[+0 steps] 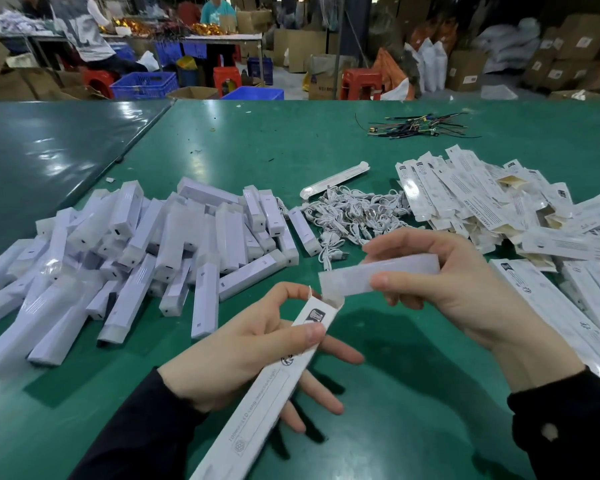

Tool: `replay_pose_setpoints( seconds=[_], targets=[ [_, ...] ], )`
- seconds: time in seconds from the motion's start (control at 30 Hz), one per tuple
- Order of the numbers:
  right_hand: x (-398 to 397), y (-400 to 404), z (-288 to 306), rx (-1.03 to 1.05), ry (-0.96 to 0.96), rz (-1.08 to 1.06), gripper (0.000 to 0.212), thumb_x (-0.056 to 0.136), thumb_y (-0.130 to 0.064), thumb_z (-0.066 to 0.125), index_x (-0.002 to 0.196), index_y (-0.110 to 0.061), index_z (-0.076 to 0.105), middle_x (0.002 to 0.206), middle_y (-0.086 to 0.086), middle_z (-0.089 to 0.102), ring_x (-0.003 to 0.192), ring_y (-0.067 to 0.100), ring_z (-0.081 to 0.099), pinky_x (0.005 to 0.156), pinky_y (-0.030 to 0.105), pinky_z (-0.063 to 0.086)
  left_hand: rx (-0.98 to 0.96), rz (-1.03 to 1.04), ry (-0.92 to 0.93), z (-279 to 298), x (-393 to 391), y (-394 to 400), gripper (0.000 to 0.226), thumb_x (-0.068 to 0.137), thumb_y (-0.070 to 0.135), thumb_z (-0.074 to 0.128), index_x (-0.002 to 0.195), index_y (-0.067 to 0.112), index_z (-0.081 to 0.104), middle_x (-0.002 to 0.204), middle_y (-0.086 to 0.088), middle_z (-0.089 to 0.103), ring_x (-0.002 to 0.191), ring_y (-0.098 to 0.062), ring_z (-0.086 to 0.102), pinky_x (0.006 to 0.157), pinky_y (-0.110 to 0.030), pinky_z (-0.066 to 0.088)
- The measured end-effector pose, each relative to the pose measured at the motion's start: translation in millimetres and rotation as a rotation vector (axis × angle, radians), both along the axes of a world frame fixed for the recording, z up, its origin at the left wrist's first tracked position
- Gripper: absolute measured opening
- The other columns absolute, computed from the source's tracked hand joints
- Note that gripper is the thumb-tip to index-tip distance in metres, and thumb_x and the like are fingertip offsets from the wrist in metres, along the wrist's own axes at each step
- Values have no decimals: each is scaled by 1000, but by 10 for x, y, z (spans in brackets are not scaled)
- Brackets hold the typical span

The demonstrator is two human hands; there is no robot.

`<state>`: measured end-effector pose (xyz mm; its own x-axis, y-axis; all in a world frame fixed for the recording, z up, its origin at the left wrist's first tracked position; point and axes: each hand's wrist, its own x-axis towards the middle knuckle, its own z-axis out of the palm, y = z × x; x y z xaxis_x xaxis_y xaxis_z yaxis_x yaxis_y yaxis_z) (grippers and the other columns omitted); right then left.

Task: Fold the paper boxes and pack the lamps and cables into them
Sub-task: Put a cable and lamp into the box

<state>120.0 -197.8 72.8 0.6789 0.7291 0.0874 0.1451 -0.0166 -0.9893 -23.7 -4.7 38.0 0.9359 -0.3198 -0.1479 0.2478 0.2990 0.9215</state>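
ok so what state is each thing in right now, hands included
left hand: grips the long white paper box, top end open
right hand: holds a white bar lamp, its tip at the box mouth, not yet in
pile of white bar lamps: loose, unpacked
tangle of white cables: heaped, unpacked
stack of flat white box blanks: unfolded

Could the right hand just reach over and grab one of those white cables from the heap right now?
Probably not yet. The cables lie in the open just beyond the right hand, nothing blocking them, but that hand grips a lamp at the mouth of the box held by the left hand.
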Motion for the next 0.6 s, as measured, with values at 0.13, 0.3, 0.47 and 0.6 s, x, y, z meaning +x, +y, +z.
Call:
replay_pose_setpoints(
  seconds=[0.13,0.3,0.47,0.6],
  targets=[
    [13,-15,-5,-62,-12,9,18,58,-23,81,74,-18,73,51,-3,57,39,8,43,40,13,35,8,-25,-11,0,1,8,44,94,26,56,126,23,27,123,-21,65,79,-36,73,51,-36,60],
    [20,-56,-5,-225,2,180,20,69,-15,84,73,-20,66,51,-5,50,41,10,38,40,15,30,35,-152,-16,-22,2,-6,35,97,19,57,119,24,31,124,-24,63,77,-32,72,53,-38,60],
    [-49,46,-108,-228,178,234,18,78,-26,68,92,-21,59,53,-5,49,45,12,37,42,16,31,19,-169,-60,-15,8,-32,22,97,21,57,109,28,40,122,-27,63,72,-30,73,51,-35,59],
    [-117,216,-207,-166,153,52,53,69,-23,81,113,-18,52,56,-4,61,47,12,50,44,18,39,90,15,-68,-46,49,-22,42,94,28,62,121,22,31,115,-21,68,67,-32,72,48,-33,57]
  ],
)
